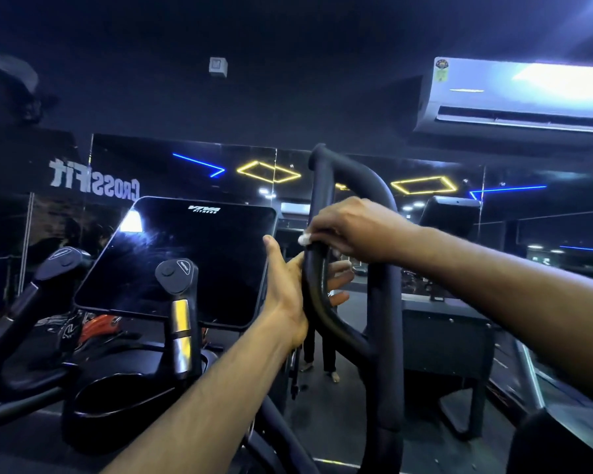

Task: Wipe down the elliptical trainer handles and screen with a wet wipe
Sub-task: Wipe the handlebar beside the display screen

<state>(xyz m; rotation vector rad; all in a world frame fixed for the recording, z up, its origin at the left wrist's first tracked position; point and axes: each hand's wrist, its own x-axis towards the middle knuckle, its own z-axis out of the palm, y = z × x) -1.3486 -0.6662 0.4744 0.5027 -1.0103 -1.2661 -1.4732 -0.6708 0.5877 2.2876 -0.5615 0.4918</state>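
handle [317, 213]: black looped bar of the elliptical trainer, standing upright just right of the screen; its inner bar curves down and joins a thicker padded outer bar.
screen [182, 258]: dark glossy panel, tilted back, switched off, with a small white logo near its top edge and smears catching the light.
wet wipe [304, 239]: small white wad pressed against the handle's inner bar, only a bit of it showing past the fingertips, level with the screen's upper right corner.
right hand [351, 230]: reaching in from the right of the screen, fingers curled down over the wet wipe and closed around the inner bar.
left hand [290, 289]: just right of the screen's edge, below the right hand, wrapped loosely around the same bar, thumb up along the screen side, fingertips showing through the loop.
short grips [178, 278]: two lower grips with metal bands, one in front of the screen, the other to its left.
cup holder [117, 398]: black round tray below the screen.
mirror [185, 165]: on the wall behind the screen, showing reversed lettering and yellow and blue light strips.
air conditioner [514, 94]: white unit high on the wall, up and right of the screen.
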